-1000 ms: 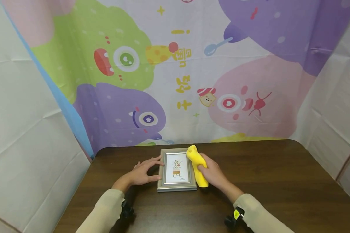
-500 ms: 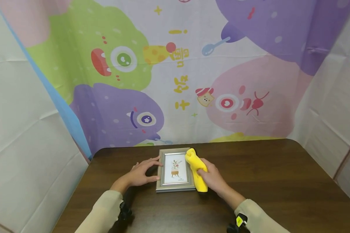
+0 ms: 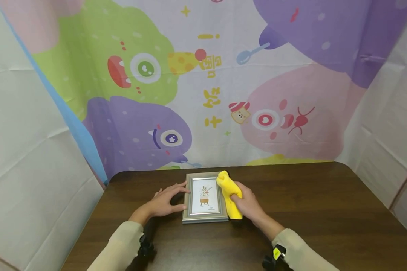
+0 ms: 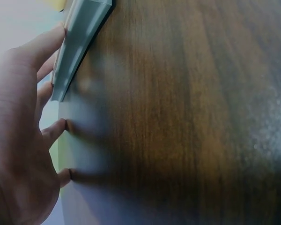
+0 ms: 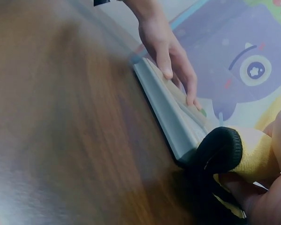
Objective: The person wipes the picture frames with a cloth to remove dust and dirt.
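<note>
A picture frame [image 3: 205,218] with a silvery border lies flat on the table, holding a print of a potted plant. My left hand [image 3: 164,200] rests at its left side with fingers spread. In the left wrist view, the thumb and some fingertips touch the frame's edge, while other fingertips [image 4: 64,174] reach the table. A bunched yellow cloth [image 3: 228,194] lies along the frame's right border, gripped by my right hand [image 3: 247,201]. Close up in the right wrist view, a dark band [image 5: 225,147] shows at the cloth's end beside the frame's corner.
The dark wooden table [image 3: 312,210] has rounded far corners. Behind it hangs a curtain [image 3: 220,146] printed with cartoon monsters. White sheeting [image 3: 30,150] closes off the left side, and more hangs at the right. Black devices [image 3: 146,245] are strapped to both wrists.
The right hand and the yellow cloth have slid a little toward me along the frame's right border, then slightly back away. The left hand has stayed on the frame's left side.
</note>
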Motion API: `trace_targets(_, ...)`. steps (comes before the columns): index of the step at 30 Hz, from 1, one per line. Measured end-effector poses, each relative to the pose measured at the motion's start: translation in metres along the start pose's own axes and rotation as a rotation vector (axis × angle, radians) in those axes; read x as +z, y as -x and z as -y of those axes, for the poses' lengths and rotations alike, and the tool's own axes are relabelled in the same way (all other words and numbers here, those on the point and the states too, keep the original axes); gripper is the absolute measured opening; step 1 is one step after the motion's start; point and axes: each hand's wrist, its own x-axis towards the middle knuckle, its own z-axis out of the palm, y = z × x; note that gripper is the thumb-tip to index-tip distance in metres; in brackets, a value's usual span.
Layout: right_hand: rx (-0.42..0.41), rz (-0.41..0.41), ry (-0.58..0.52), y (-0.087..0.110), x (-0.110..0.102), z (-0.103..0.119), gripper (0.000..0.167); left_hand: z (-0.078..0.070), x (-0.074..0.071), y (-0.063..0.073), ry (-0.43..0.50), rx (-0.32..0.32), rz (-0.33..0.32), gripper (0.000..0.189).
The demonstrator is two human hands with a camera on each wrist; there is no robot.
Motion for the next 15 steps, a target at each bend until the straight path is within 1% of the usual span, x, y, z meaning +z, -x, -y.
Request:
trace_targets(2, -0.016, -0.008, 0.016, -0.004, 0.0, 0.0, 0.05, 0.0, 0.001, -0.001, -0.005, 0.001, -0.002, 0.06)
trace_targets(4, -0.008, -0.016, 0.021, -0.008, 0.0, 0.001, 0.05, 0.0, 0.002, -0.001, -0.01, 0.001, -0.004, 0.06)
trace_targets(11, 0.082, 0.008, 0.002, -0.026, -0.002, 0.004, 0.047, 0.002, 0.003, -0.002, -0.022, -0.01, -0.005, 0.061)
trace_targets(15, 0.087, 0.011, -0.005, -0.038, -0.001, 0.003, 0.046, 0.003, 0.002, -0.001, -0.021, -0.013, -0.002, 0.061)
